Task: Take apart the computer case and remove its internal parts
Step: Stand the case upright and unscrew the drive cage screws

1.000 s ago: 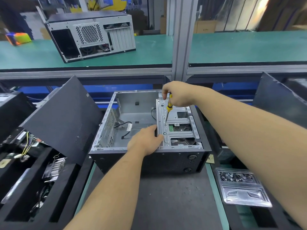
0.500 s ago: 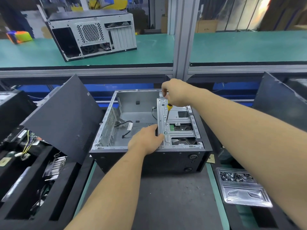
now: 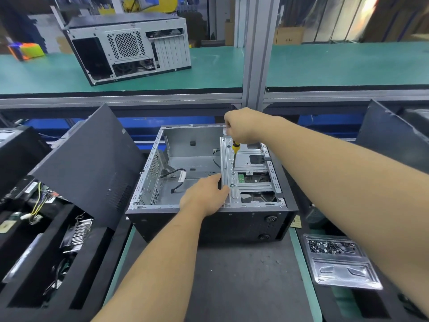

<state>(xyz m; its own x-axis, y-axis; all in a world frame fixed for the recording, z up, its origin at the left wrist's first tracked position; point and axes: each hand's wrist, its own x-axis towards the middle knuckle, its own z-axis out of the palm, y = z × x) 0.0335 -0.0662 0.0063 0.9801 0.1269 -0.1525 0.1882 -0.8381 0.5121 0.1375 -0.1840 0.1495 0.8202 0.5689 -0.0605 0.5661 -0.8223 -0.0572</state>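
The opened computer case (image 3: pixel 209 182) lies on its side on the dark mat, directly in front of you. Your right hand (image 3: pixel 243 126) clenches the handle of a yellow screwdriver (image 3: pixel 235 156), held nearly upright, its tip set on a screw in the drive cage (image 3: pixel 249 173) at the case's right end. Your left hand (image 3: pixel 204 196) grasps the cage's left edge. A leaning black side panel (image 3: pixel 88 163) stands left of the case; a clear screw tray (image 3: pixel 336 261) lies to its right.

We see the open black computer case (image 3: pixel 209 226) lying on its side, steel interior exposed, with its silver drive cage (image 3: pixel 249 175) still mounted at right.
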